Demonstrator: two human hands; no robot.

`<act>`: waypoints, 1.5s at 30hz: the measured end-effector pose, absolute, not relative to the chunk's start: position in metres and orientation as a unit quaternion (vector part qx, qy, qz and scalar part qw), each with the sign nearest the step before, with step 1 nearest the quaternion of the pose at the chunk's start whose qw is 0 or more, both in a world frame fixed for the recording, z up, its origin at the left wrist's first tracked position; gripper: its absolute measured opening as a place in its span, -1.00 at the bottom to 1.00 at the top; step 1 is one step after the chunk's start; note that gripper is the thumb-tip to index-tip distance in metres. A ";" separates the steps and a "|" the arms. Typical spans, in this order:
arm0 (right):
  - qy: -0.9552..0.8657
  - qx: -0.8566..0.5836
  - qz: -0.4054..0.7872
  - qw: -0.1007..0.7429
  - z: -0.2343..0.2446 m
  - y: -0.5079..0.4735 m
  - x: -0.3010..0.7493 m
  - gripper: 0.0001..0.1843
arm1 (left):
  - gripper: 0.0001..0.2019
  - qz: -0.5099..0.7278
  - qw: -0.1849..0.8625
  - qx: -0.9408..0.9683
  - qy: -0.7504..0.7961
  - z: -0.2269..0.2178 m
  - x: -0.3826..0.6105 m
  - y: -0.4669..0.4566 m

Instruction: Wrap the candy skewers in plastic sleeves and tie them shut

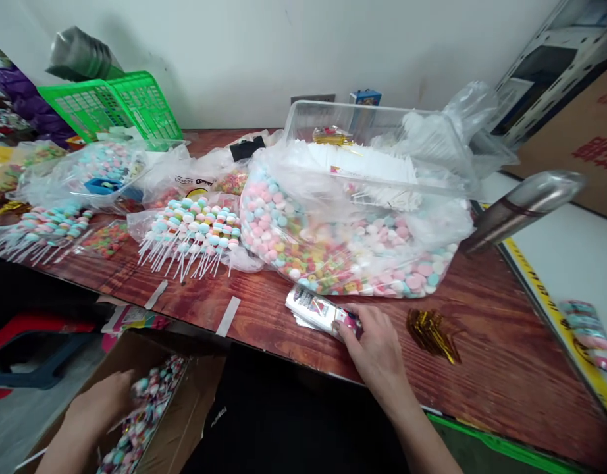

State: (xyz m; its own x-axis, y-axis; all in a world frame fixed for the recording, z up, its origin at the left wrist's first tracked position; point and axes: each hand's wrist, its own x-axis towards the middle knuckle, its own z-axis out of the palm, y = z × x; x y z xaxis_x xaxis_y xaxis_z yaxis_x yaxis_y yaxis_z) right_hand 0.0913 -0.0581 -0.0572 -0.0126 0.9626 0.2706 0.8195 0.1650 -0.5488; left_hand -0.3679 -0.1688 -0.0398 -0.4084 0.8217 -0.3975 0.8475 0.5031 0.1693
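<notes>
My right hand (375,345) rests on the wooden table (491,355) near its front edge, fingers curled onto a stack of printed plastic wrappers (316,309). My left hand (103,401) is down below the table, reaching into a cardboard box (185,421) filled with wrapped candy skewers (145,408); its fingers are blurred and partly hidden among them. A big clear bag of pastel candies (347,243) lies just behind the wrappers.
A pile of candy skewers (192,234) lies left of the big bag, more skewers (41,224) further left. Gold twist ties (432,332) lie right of my hand. A clear bin (363,141), green basket (116,105) and metal tube (523,207) stand behind.
</notes>
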 end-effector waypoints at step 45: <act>-0.739 -0.537 0.064 0.402 -0.070 -0.043 0.033 -0.86 | -0.45 0.348 0.596 0.429 0.583 -0.042 -0.100 -0.032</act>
State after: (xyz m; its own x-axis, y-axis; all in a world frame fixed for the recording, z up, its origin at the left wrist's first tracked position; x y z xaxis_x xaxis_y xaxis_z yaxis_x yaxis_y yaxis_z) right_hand 0.0332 -0.0428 -0.0703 -0.1006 0.8446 0.5258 0.7416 0.4160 -0.5263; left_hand -0.0999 -0.0317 -0.0420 0.0780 0.9151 -0.3955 0.0847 0.3892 0.9173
